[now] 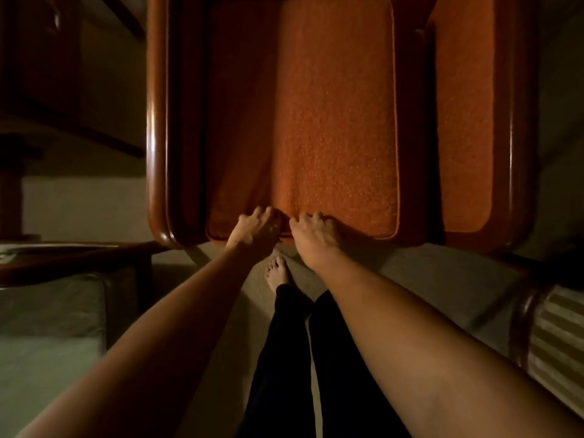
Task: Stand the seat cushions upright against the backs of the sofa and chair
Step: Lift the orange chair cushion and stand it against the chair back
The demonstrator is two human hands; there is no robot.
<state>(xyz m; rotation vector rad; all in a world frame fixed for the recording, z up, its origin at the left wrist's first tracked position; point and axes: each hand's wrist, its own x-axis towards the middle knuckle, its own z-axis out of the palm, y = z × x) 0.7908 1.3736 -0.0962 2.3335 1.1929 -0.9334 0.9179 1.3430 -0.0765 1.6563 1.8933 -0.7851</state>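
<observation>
**Both hands on the front edge of the chair cushion, lift not yet made**

The orange seat cushion lies flat on the seat of the wooden-framed chair, filling it from the front edge back toward the chair back at the top of the view. The person leans over it, with the left hand and the right hand side by side on the cushion's front edge, left of its middle. The fingers of both hands curl over the piped rim and appear to grip it, though the dim light hides how far they reach underneath.

The main risk lies in where the hands sit. With both close together and off-centre, the far right front corner has no support; as the cushion tips up it may twist, sag on that side, or catch on the right armrest. A shallow fingertip hold on thick fabric could also slip once the weight comes on. If the cushion ends too steep or too far from the back, it may fall forward onto the seat. A bare foot stands just below the front edge, where a dropped cushion would land.
</observation>
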